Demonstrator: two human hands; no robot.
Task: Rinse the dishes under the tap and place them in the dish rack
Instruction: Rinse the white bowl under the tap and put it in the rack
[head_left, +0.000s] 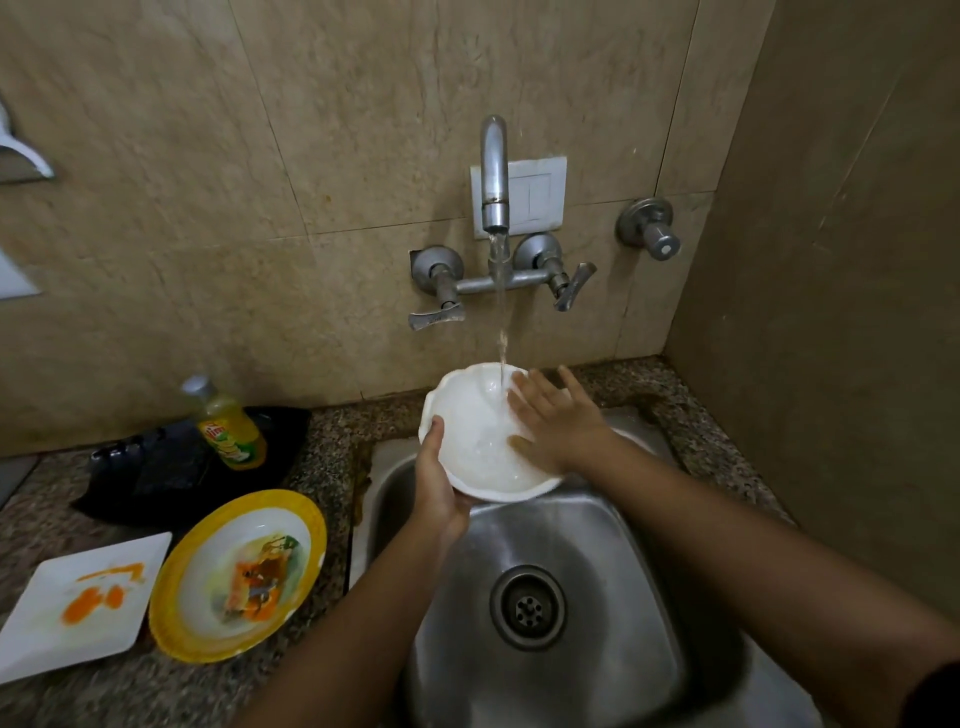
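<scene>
Left hand (439, 488) gripping white bowl (475, 441), right hand (558, 421) flat inside, tap (494, 171) running

The fingers of the left hand (439, 488) lie out of sight beneath the white scalloped bowl (467, 441); only its thumb shows on the rim. The right hand (556, 421) covers the bowl's right rim. The steel tap spout (493, 171) hides part of the white wall switch plate (537, 192). The square white plate with orange smears (78, 603) loses a corner at the left edge. A curved metal wall fitting (21, 150) is cut off there too, and cannot be identified. The near rim of the stainless steel sink (597, 665) runs off the bottom edge. The label on the yellow soap bottle (228, 426) is too blurred to read.
</scene>
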